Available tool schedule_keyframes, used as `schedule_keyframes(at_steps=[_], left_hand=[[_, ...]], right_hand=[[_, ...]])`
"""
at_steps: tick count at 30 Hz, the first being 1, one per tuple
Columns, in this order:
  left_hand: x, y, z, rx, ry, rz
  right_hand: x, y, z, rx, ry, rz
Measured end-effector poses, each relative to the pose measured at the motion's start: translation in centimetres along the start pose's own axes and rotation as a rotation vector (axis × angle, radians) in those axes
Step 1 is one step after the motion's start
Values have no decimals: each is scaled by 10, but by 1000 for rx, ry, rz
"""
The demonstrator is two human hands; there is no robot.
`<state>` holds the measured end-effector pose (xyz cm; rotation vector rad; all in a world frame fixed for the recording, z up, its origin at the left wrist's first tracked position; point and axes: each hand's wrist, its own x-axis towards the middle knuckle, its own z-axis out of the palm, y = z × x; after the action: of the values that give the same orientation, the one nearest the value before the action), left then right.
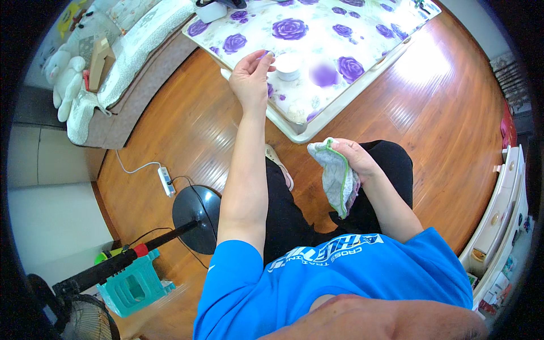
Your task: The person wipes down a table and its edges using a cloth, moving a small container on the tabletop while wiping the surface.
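Note:
My left hand (pixel 251 76) reaches over the near left part of a table covered with a purple-rose cloth (pixel 308 46). Its thumb and fingertips are close together; whether anything small is between them cannot be made out. Just right of the fingertips, a round white container (pixel 288 67) stands on the cover, its top washed out by glare. My right hand (pixel 355 159) grips a folded grey-white cloth with green edging (pixel 335 174), which hangs down above my right thigh, away from the table.
At left are a sofa (pixel 144 46) with plush toys and a cardboard piece, a power strip (pixel 166 182), a black round stand base (pixel 197 219), a fan (pixel 87 318) and a teal plastic stool (pixel 131 287). A white drawer cabinet (pixel 495 216) stands at right. A white container (pixel 211 12) sits on the table's far left.

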<state>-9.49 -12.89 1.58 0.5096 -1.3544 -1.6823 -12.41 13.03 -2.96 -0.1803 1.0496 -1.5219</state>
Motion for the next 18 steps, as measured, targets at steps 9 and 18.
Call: schedule_keyframes(at_steps=[9,18], left_hand=[[11,-17,9,436,-68,274],[-7,12,-7,438,53,319]], right_hand=[[4,-1,1,-52,-24,8],[6,-4,5,-10,-73,-1]])
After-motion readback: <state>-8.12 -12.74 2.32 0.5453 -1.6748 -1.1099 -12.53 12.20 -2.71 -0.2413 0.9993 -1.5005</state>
